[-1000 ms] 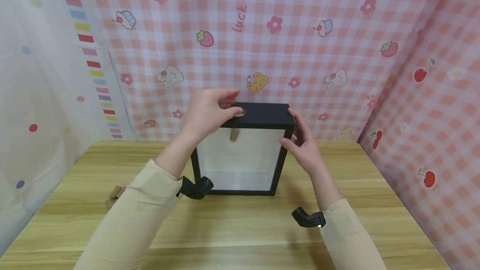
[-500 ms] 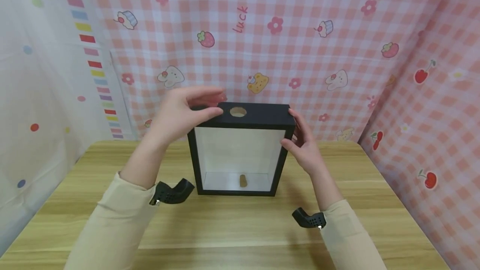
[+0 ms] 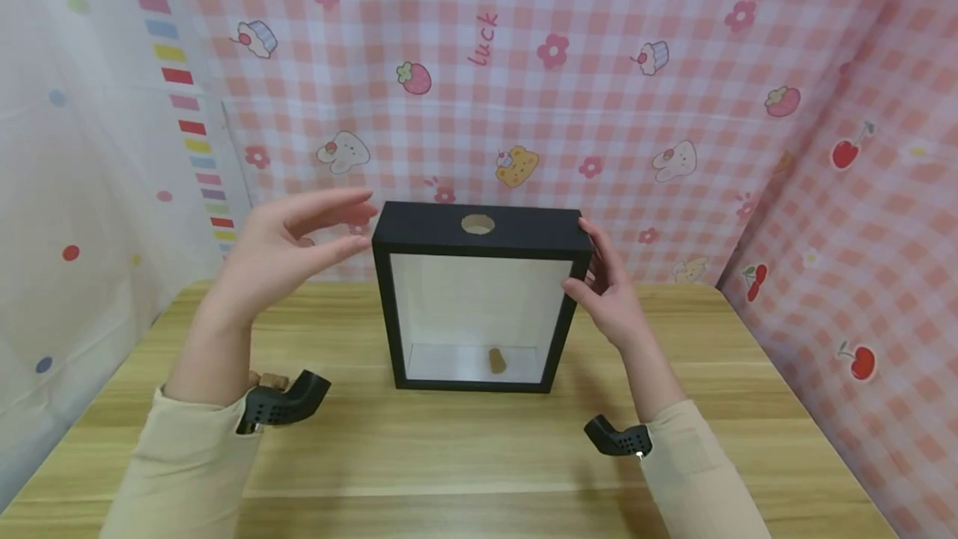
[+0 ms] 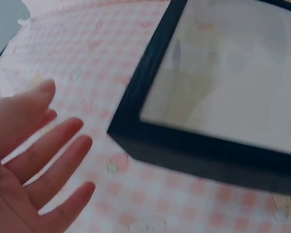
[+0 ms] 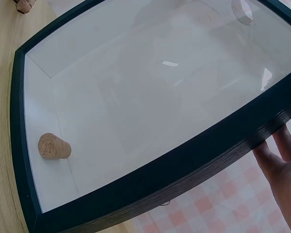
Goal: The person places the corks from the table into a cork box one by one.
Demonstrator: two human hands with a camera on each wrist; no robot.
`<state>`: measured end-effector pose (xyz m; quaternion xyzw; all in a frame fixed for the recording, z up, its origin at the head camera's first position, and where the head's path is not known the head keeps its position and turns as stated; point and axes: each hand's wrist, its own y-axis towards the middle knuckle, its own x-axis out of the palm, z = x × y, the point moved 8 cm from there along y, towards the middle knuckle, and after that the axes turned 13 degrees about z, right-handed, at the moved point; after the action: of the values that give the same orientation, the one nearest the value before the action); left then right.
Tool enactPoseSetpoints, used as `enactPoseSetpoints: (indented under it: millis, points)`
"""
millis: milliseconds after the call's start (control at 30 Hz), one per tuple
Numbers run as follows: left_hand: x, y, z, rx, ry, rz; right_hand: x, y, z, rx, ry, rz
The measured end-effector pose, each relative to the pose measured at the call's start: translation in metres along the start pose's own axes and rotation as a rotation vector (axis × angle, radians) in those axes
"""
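Cork [image 3: 497, 361] lies in black box [image 3: 533, 228]; curtain [image 3: 479, 115] reads "luck life".

Head view: bright, diffuse light is falling fairly evenly across the far curtain [image 3: 449, 106] and the table [image 3: 464, 456]. Soft-edged shadows are lying on the near tabletop, between the left sleeve [image 3: 180, 472] and the right sleeve [image 3: 703, 472]. Prints on the far curtain are reading clearly.

Left wrist view: dimmer, cool in cast, hazy. The left hand [image 4: 43, 170] and the black box [image 4: 136, 104] are showing soft outlines; the curtain pattern is blurring.

Right wrist view: lens distortion is bowing the box's edges. Small white glare patches and faint reflections are marking the clear pane [image 5: 136, 121]. The cork [image 5: 53, 146] is appearing comparatively sharp.
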<state>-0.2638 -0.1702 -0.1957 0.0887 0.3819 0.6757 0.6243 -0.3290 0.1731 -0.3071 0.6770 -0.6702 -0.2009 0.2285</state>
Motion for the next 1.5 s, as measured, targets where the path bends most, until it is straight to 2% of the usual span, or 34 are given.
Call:
enactPoseSetpoints:
  millis: [167,300,633,800,933,1133,1300,1500]
  points:
    - [-0.008,-0.01,-0.015,0.033,-0.063,-0.019,-0.001,0.0,-0.001,-0.006,-0.004,0.001]
    - [-0.014,-0.017,-0.032,0.03,-0.131,0.008,-0.002,0.0,0.0,-0.01,-0.016,0.005]
    - [-0.026,-0.043,-0.083,-0.057,-0.177,0.044,0.0,0.0,-0.001,-0.007,-0.017,-0.001]
    - [-0.03,-0.061,-0.113,-0.103,-0.133,0.02,0.0,0.0,-0.002,-0.005,-0.017,-0.004]
    - [-0.035,-0.075,-0.137,-0.169,-0.102,0.009,0.0,0.0,-0.002,-0.001,-0.019,-0.007]
    - [-0.05,-0.1,-0.167,-0.253,-0.058,-0.022,-0.001,-0.001,-0.002,-0.002,-0.028,-0.004]
    - [-0.067,-0.122,-0.185,-0.294,-0.02,-0.035,-0.001,-0.001,-0.002,-0.007,-0.025,-0.001]
    - [-0.086,-0.15,-0.198,-0.297,0.001,-0.043,-0.001,-0.001,-0.001,-0.007,-0.027,-0.003]
